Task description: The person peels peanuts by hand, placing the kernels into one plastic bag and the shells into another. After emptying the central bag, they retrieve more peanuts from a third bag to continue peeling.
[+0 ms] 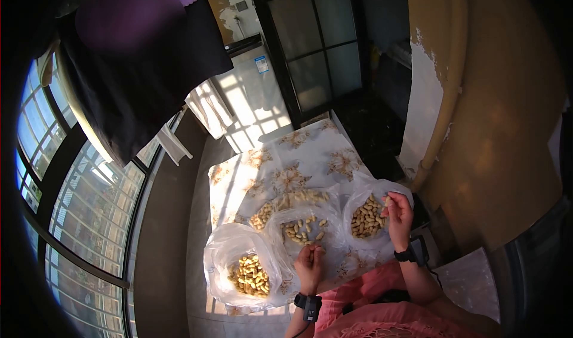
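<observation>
Head view: left hand has its fingers bunched tight, tips pointing away from the body; whatever is pinched is too small to tell. Just beyond those fingertips, near touching, lies the middle bag of clear plastic, open, with loose peanuts spread thin. Beside that hand, on its outer side, is the left bag, holding a yellow heap of kernels. Right hand is raised, thumb and fingers closed on one pale peanut at the fingertips. That peanut sits at the rim of the right bag, whose pile of pods lies just inward of the grip. More pods are beyond the middle bag. All bags rest on a floral-cloth table. Both wrists wear dark bands.
</observation>
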`<act>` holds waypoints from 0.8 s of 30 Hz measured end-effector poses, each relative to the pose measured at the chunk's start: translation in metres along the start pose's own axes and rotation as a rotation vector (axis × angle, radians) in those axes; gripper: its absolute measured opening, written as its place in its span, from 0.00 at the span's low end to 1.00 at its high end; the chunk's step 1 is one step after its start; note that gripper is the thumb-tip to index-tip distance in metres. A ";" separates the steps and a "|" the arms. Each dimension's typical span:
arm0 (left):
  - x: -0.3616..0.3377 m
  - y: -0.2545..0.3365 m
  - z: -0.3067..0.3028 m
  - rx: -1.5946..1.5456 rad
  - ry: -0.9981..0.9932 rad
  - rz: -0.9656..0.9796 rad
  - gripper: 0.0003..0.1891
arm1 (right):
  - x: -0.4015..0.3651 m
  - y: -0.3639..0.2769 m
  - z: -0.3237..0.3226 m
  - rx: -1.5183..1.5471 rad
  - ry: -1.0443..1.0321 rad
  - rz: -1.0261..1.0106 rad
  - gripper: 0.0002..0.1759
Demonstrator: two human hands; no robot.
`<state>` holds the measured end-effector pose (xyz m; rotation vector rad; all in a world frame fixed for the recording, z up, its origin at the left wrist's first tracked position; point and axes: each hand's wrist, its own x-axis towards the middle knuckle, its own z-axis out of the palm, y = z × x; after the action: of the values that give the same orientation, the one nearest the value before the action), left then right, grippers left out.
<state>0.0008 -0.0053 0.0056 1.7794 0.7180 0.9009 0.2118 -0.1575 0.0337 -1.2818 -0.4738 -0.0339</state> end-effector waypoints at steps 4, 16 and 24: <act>0.000 0.003 0.000 0.000 0.004 0.003 0.07 | 0.000 -0.001 0.001 0.022 0.014 0.013 0.10; -0.001 -0.007 0.000 0.007 -0.008 -0.005 0.08 | 0.001 0.000 -0.002 -0.190 0.037 -0.119 0.09; -0.002 -0.007 -0.002 -0.010 0.003 -0.056 0.12 | -0.023 -0.047 0.043 -0.146 -0.162 -0.226 0.09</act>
<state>-0.0026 -0.0030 -0.0007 1.7407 0.7604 0.8687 0.1640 -0.1373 0.0773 -1.3744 -0.7653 -0.1578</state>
